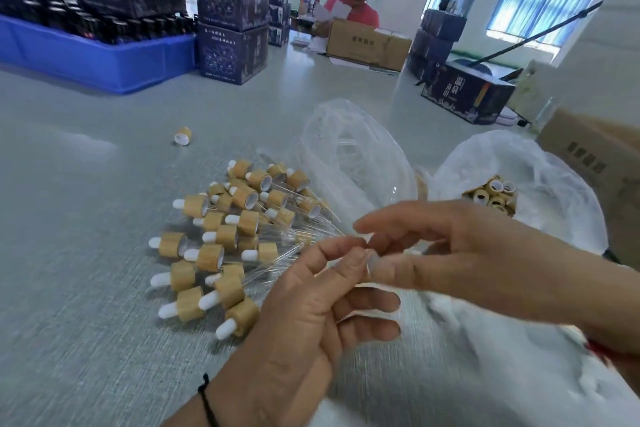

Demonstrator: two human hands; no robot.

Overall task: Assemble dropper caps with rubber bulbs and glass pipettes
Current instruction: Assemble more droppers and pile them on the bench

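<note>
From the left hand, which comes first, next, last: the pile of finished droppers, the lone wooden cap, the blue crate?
1. Pile of finished wood-capped droppers, just left of the left hand.
2. Lone wooden cap, farther up the table.
3. Blue plastic crate, far left.

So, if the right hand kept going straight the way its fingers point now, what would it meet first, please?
Probably the left hand: the right hand points leftward and their fingertips nearly touch around something small and blurred. Beyond lies the pile of assembled droppers; depth is unclear.

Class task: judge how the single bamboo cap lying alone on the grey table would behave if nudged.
The lone cap lies on its side, so it would probably roll. It looks small and hollow, likely light. The table looks smooth, so it may also slide.
</note>
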